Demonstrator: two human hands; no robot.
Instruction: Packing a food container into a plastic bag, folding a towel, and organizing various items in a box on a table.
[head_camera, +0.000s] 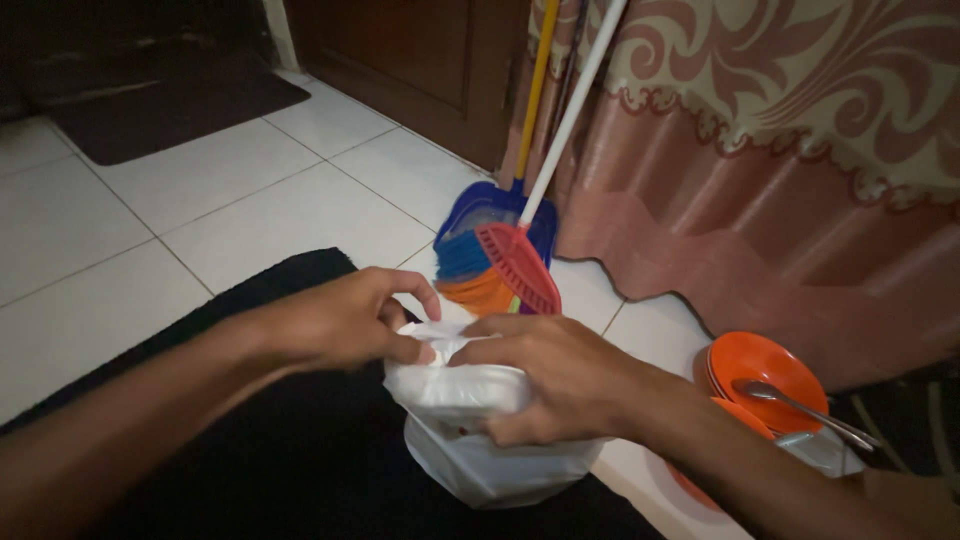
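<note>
A white plastic bag (480, 455) sits on a black mat (300, 440), bulging with something inside. My left hand (345, 320) pinches the gathered top of the bag from the left. From the right, my right hand (555, 375) lies over the bag's upper part with its fingers wrapped around the plastic. The bag's contents are hidden.
A broom (510, 262) with red head and coloured bristles leans with a blue dustpan (480, 205) against a patterned curtain (780, 150). Stacked orange bowls (765, 365) with a metal spoon (800, 405) sit at right. White tile floor (120, 240), dark doormat (170, 100) far left.
</note>
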